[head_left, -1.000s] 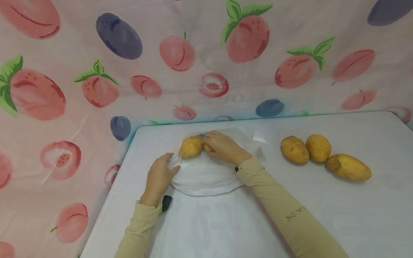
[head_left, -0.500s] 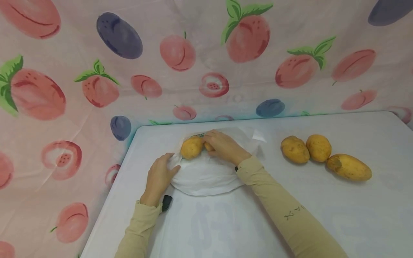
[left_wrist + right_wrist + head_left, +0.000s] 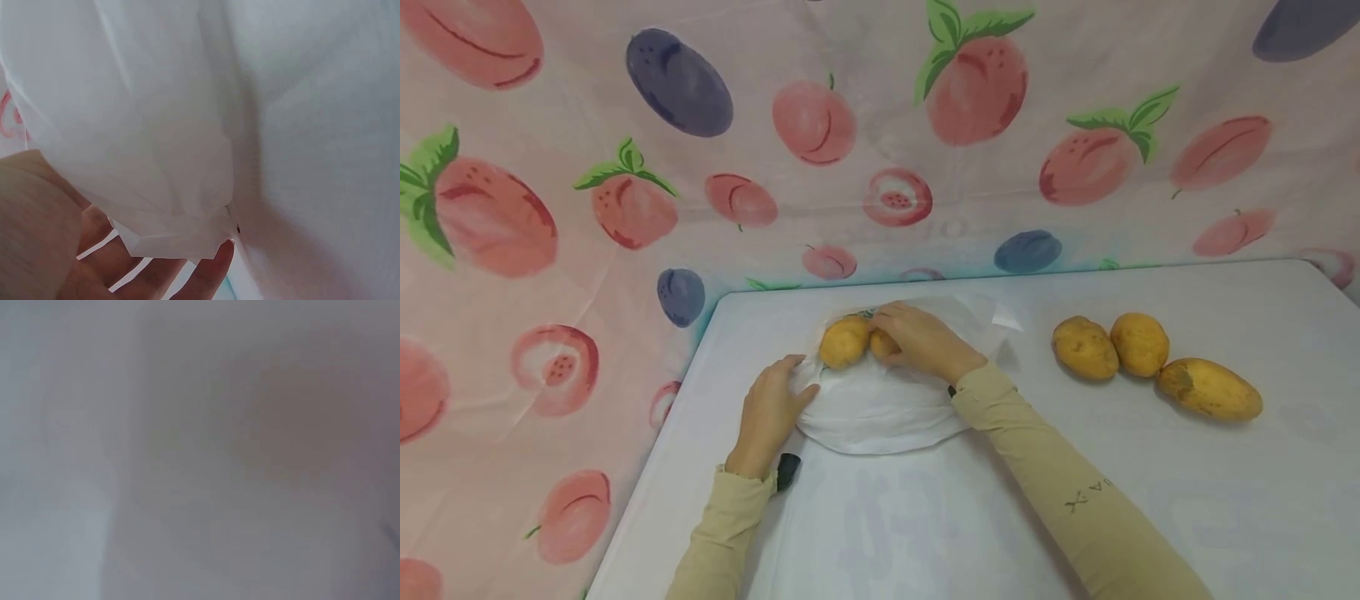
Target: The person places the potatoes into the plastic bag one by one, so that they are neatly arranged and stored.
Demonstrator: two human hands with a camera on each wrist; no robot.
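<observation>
In the head view a white plastic bag [image 3: 880, 417] lies on the table, with one potato [image 3: 844, 342] resting at its opening. My left hand [image 3: 771, 408] holds the bag's left edge between thumb and fingers. In the left wrist view, several fingers [image 3: 209, 272] curve under the bag's white film [image 3: 144, 125]. My right hand [image 3: 921, 340] reaches into the bag's upper part and grips a second potato [image 3: 882, 343], partly hidden by the fingers. The right wrist view is too blurred to make out the hand or potato.
Three potatoes lie in a row to the right: one potato [image 3: 1086, 348], a rounder potato [image 3: 1140, 344] and a long potato [image 3: 1210, 389]. Behind the white table [image 3: 1150, 517] hangs a fruit-patterned cloth [image 3: 850, 50], which also runs along the left side.
Slightly more of the potato under my right fingers shows now, close against the first potato. My left hand stays in place, and the potatoes at right have not moved.
</observation>
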